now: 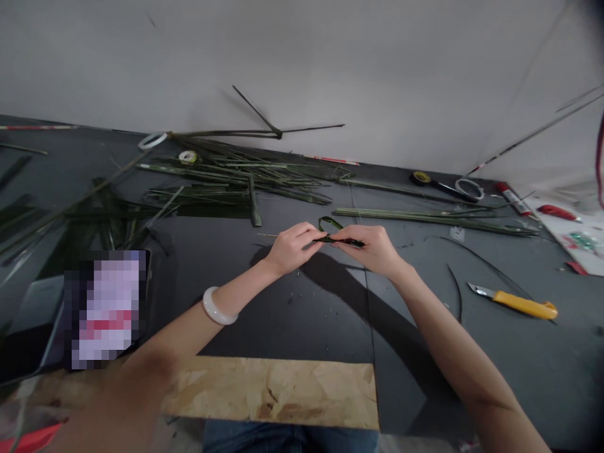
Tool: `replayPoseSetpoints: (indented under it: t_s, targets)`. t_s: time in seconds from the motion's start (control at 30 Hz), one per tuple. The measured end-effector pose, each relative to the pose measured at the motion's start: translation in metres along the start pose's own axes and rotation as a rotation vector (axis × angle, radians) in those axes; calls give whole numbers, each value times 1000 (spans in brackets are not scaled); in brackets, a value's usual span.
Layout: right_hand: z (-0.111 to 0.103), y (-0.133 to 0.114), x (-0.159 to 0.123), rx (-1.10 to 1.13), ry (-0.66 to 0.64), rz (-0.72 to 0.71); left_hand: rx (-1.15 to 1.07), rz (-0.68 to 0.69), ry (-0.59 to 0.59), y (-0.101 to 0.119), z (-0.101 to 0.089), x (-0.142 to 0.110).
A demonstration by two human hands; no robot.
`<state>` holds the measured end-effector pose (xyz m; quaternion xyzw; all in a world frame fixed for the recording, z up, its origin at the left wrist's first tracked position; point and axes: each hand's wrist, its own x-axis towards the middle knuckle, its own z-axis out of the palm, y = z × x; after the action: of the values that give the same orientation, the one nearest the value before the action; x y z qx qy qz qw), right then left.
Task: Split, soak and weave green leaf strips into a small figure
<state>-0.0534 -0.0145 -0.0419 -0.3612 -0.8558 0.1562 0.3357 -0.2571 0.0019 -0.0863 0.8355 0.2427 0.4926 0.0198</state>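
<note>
Above the middle of the dark table, both hands pinch one green leaf strip (348,241), which bends into a small loop (330,221) at its upper side. My left hand (293,246) is closed on its left end, with a thin stalk poking out to the left past the fingers. From the other side my right hand (372,248) grips the strip close by, fingertips nearly meeting those of the left. Fingers hide the part of the strip between them. A white bangle (219,306) circles my left wrist.
Bundles of long green leaf strips (226,170) lie along the back near the wall. A yellow utility knife (523,305) rests at right, blade out. Tape rolls (187,157), a red-and-white tube (513,198) and a lit phone-like screen (111,308) are around. Brown board (283,390) edges the front.
</note>
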Motion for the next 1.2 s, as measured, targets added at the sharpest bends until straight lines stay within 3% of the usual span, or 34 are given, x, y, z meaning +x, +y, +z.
replayPoseSetpoints:
  t_s: [0.2, 0.4, 0.57, 0.73, 0.97, 1.2]
  targets:
    - [-2, 0, 0, 14, -49, -17, -9, -73, -61, 1, -1, -2]
    - [-3, -1, 0, 36, -80, 22, -1, 7, -33, -1, 1, -3]
    - [-10, -1, 3, 161, -180, 289, -1, -4, -11, -2, 3, -2]
    - [-36, 13, 1, 294, -344, 547, -20, -70, 23, -3, 4, -2]
    - [-75, 28, -7, 345, -506, 715, -46, -164, 86, -5, 5, -1]
    - [-87, 33, -13, 425, -556, 816, -54, -196, 105, -6, 4, -1]
